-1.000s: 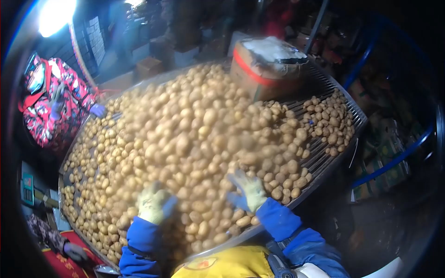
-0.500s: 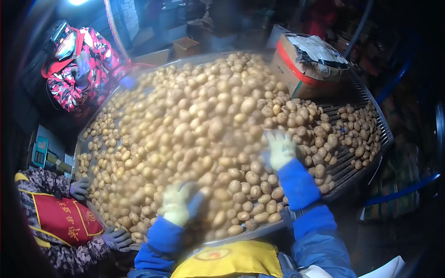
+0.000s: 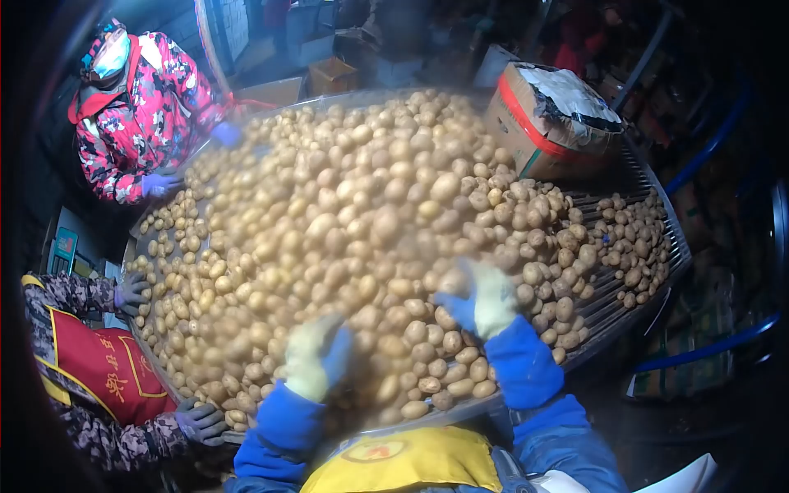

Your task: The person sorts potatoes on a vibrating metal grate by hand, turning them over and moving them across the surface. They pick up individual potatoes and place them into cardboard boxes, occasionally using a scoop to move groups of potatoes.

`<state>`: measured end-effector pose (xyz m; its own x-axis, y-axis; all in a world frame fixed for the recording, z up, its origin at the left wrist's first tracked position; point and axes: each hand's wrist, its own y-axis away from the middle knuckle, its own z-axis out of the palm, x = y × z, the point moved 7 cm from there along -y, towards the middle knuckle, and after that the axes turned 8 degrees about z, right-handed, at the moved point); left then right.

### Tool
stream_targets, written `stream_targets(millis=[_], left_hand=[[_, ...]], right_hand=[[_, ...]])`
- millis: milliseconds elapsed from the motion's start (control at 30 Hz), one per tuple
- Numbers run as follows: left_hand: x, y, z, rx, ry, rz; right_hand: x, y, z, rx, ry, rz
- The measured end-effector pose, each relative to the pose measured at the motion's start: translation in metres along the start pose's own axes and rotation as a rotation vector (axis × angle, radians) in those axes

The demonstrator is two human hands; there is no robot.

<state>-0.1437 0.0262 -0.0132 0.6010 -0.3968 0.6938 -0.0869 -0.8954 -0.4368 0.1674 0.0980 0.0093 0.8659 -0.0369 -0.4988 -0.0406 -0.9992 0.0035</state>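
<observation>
A large heap of potatoes (image 3: 362, 205) covers the sorting table (image 3: 393, 429) in front of me. My left hand (image 3: 316, 357), in a pale glove with a blue palm, rests at the near edge of the heap. Its fingers look slightly bent and apart, with no potato visibly gripped. Further right, my right hand (image 3: 483, 300) wears a matching glove and lies over potatoes right of the middle. Its thumb and fingers are spread, and nothing shows in its grasp. Blur over the heap hides some fingertip contact.
A taped cardboard box (image 3: 551, 119) stands on the back right slats (image 3: 649, 275), near smaller potatoes (image 3: 637, 242). At the left are a co-worker in a red apron (image 3: 107, 370) and another in a patterned pink jacket (image 3: 148, 107). A scale display (image 3: 63, 250) stands behind them.
My right hand has moved left and down toward me, its thumb now out to the side. My left hand has barely shifted. The far co-worker has straightened, with a hand now at the table's edge.
</observation>
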Motion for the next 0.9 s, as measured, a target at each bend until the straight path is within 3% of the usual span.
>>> stream_targets(millis=[100, 200, 300, 333, 400, 467, 533, 633, 667, 700, 733, 767, 800, 867, 900], left_hand=[[0.016, -0.003, 0.011, 0.2, 0.382, -0.222], [0.026, -0.003, 0.039, 0.032, 1.33, -0.696], [0.002, 0.026, 0.069, 0.127, 2.018, -1.116], [-0.012, 0.032, 0.074, 0.206, 2.011, -1.18], [-0.02, 0.04, 0.074, 0.178, 1.956, -1.156], [-0.022, 0.046, 0.072, 0.216, 1.948, -1.204], [0.002, 0.037, 0.05, 0.188, 1.593, -1.144], [-0.029, 0.058, 0.065, 0.14, 1.604, -1.079], [-0.032, 0.062, 0.067, 0.132, 1.559, -1.053], [-0.03, 0.058, 0.066, 0.112, 1.558, -1.046], [-0.029, 0.055, 0.064, 0.092, 1.558, -1.04], [-0.028, 0.051, 0.064, 0.072, 1.557, -1.032], [-0.028, 0.048, 0.067, 0.047, 1.526, -0.943], [-0.021, 0.034, 0.075, -0.038, 1.683, -0.862], [-0.017, 0.028, 0.08, -0.096, 1.861, -0.882]], right_hand=[[-0.057, 0.024, 0.008, -0.168, -0.344, -0.042], [-0.094, 0.023, 0.023, -0.194, -0.448, -0.21], [-0.068, -0.041, 0.054, -0.079, -0.385, -0.194], [-0.066, -0.063, 0.057, -0.051, -0.31, -0.176], [-0.074, -0.087, 0.056, 0.086, -0.001, -0.185], [-0.085, -0.111, 0.081, 0.062, 0.268, -0.255], [-0.091, -0.13, 0.106, 0.018, 0.466, -0.252], [-0.075, -0.136, 0.114, 0.051, 0.323, -0.335], [-0.081, -0.131, 0.1, -0.109, 0.33, -0.274], [-0.082, -0.122, 0.091, -0.168, 0.227, -0.289], [-0.083, -0.11, 0.084, -0.079, 0.095, -0.396], [-0.101, -0.091, 0.061, -0.18, -0.092, -0.351], [-0.104, -0.075, 0.053, -0.151, -0.159, -0.379], [-0.106, -0.043, 0.058, -0.185, -0.36, -0.502], [-0.115, -0.022, 0.063, -0.096, -0.169, -0.581]])
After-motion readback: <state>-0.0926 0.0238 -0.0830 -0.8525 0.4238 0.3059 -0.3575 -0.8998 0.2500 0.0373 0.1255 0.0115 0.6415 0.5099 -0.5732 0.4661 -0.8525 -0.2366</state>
